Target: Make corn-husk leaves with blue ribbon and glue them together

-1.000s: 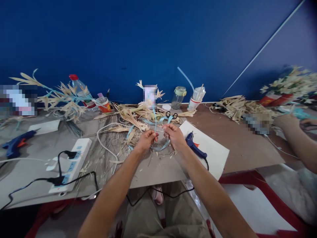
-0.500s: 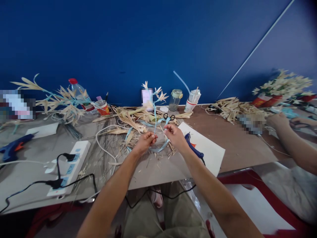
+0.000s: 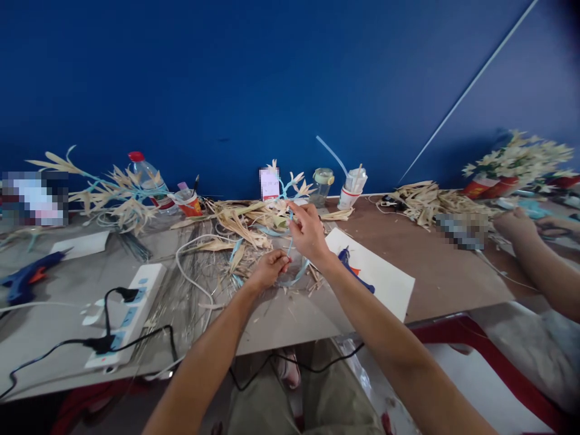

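The left hand (image 3: 272, 269) has barely budged: fingers pinched tight on the lower stem (image 3: 290, 243) of the flower spray (image 3: 296, 179), which sits around 12 o'clock from that hand. The right hand (image 3: 312, 232) was down low beside it half a second ago and is now up toward 1 or 2 o'clock near the blooms, so I'd say the handling shifts to the stem's upper end. Its fingers are curled, can't tell if they grip anything.

Counts on the counter (image 3: 453, 266), left to right, same clock: first glue gun (image 3: 31, 275) at 9, first white sheet (image 3: 86, 243), one power strip (image 3: 141, 289), one red-capped bottle (image 3: 144, 172) at 10, first paper cup (image 3: 194, 208), at least three blooms, one lidded bottle (image 3: 321, 190) at 1, second cup (image 3: 348, 198), second glue gun (image 3: 357, 279) at 3, on the second sheet (image 3: 383, 275).
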